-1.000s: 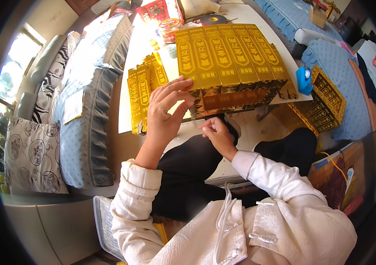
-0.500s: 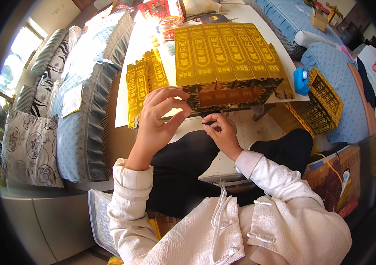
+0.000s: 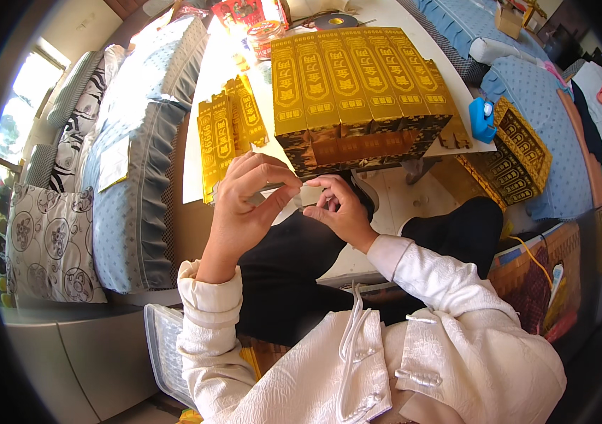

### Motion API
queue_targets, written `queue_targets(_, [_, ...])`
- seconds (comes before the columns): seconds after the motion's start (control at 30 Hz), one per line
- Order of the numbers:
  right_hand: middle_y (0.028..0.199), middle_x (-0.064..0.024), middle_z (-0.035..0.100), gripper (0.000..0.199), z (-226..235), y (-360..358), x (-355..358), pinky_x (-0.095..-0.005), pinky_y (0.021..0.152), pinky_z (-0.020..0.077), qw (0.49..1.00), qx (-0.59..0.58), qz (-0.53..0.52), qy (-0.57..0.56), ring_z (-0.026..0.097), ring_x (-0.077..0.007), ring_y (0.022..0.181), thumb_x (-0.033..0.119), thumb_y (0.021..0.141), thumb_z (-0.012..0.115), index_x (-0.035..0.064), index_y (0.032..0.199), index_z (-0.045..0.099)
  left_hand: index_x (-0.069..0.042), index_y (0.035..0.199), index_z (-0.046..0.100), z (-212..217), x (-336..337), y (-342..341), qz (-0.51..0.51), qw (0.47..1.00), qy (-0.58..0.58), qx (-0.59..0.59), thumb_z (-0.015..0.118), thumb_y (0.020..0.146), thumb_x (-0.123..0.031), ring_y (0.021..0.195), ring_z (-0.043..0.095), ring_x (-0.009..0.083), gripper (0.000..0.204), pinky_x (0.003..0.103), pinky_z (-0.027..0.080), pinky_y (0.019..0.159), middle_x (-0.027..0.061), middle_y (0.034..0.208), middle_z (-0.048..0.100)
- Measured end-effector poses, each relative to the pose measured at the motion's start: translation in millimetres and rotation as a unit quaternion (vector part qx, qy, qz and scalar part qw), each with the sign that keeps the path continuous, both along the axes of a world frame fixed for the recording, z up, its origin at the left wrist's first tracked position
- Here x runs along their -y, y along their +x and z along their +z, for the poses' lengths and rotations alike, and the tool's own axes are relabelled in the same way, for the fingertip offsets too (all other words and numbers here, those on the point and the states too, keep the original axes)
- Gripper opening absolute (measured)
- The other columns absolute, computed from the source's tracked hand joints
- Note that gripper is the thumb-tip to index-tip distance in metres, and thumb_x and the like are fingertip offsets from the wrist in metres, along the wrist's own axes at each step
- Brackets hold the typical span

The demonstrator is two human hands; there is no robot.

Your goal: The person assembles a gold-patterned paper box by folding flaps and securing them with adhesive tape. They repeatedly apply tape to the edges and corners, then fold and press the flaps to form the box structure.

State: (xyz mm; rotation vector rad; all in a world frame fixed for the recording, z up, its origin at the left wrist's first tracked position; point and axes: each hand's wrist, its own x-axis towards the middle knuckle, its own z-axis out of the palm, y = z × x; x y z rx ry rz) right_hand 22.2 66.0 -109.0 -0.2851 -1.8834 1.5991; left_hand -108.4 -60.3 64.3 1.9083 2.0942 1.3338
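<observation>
My left hand (image 3: 250, 205) is raised at the near edge of the table, thumb and forefinger pinched together. A small pale sliver shows by its fingertips, too small to name. Close on its right is my right hand (image 3: 343, 213), its thumb and forefinger apart and the other fingers curled; nothing can be made out between them. Just beyond both hands stands a large gold patterned box (image 3: 357, 85), with a reddish-brown recessed panel in its near side. Gold cardboard pieces (image 3: 230, 127) with notched ends lie left of it, past my left hand.
The white table (image 3: 191, 166) also holds a lidded jar (image 3: 264, 39), a black tape roll (image 3: 338, 22) and a blue tape dispenser (image 3: 482, 121). An open gold box (image 3: 520, 159) sits at right. A clear plastic bin (image 3: 163, 353) stands low at left; blue-covered seats flank the table.
My right hand has moved left and up toward the left hand, and its thumb and forefinger have parted. My left hand has dropped slightly, its thumb and forefinger now closed together.
</observation>
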Motion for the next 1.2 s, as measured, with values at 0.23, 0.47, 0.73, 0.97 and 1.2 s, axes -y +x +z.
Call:
queue_targets(0.23, [0.123,-0.0041,0.062,0.033,-7.7,1.5,5.6,-0.0266,0.082,0.0489,0.997,-0.002,0.059,-0.045,0.062,-0.0112,0.094,0.028,0.103,0.066,0.0074,0.128,0.063,-0.007,0.09,0.072,-5.5,-1.2,-2.3,0.033,0.999,0.006,0.029,0.08,0.082,-0.001,0.086,0.068,0.0232,0.012,0.033,0.048,0.081,0.0039,0.091,0.074])
queue_targets(0.47, [0.12,-0.0036,0.064,0.033,-9.8,5.8,7.9,-0.028,0.092,0.0457,0.989,-0.015,0.108,-0.102,0.057,-0.0117,0.095,0.032,0.109,0.052,0.0065,0.127,0.062,-0.006,0.089,0.072,-5.5,-2.3,-3.0,0.046,0.998,0.018,0.049,0.079,0.083,0.001,0.088,0.068,0.0226,0.011,0.034,0.05,0.084,0.0043,0.091,0.074])
queue_targets(0.73, [0.101,0.0005,0.068,0.014,-17.3,-2.4,14.3,-0.0246,0.076,0.0481,0.998,-0.006,0.011,-0.061,0.059,-0.0079,0.082,0.016,0.101,0.07,0.0062,0.111,0.069,-0.005,0.09,0.073,-6.8,-4.6,-3.4,0.053,0.997,0.03,0.054,0.079,0.082,0.003,0.089,0.069,0.0231,0.013,0.033,0.051,0.083,0.0052,0.09,0.074])
queue_targets(0.97, [0.098,-0.0017,0.067,0.017,-30.8,-17.1,9.1,-0.0238,0.079,0.051,0.973,0.018,-0.053,-0.224,0.061,-0.009,0.084,0.011,0.1,0.071,0.0023,0.112,0.063,-0.005,0.092,0.075,-22.3,-17.2,-7.9,0.041,0.998,0.036,0.042,0.08,0.081,0.004,0.092,0.067,0.0233,0.016,0.034,0.052,0.084,0.0057,0.096,0.07])
queue_targets(1.2, [0.101,-0.0091,0.067,0.029,-43.5,-34.2,8.7,-0.025,0.084,0.0522,0.954,-0.034,-0.089,-0.284,0.064,-0.0118,0.09,0.006,0.098,0.072,0.0033,0.113,0.047,-0.011,0.093,0.079,-34.2,-26.3,-17.8,0.062,0.996,0.057,-0.038,0.083,0.077,-0.001,0.096,0.062,0.026,0.019,0.038,0.049,0.086,0.0046,0.1,0.067])
